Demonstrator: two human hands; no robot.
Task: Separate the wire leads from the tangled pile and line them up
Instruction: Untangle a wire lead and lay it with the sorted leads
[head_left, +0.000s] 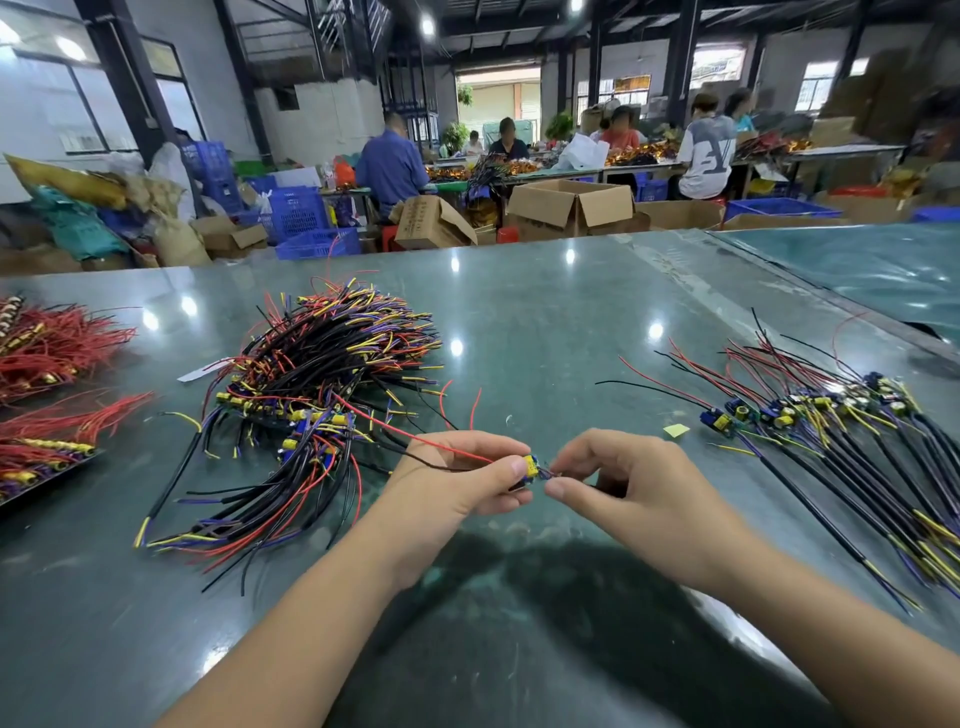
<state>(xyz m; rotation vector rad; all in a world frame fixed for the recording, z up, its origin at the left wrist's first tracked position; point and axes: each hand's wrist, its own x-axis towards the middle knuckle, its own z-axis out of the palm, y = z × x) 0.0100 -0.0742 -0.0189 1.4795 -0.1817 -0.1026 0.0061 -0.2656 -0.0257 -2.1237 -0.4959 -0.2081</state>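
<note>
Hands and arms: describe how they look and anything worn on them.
Both are bare. The left hand and right hand wear no gloves, rings or watch that show, and the forearms carry no sleeves as far as the bottom edge of the frame. The fingers have short, plain nails. No markings or tape are visible.

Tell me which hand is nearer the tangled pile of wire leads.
Left. The left hand sits just right of the tangled pile, gripping a small board whose red wire trails back into it. The right hand pinches that board's other end, farther right.
</note>
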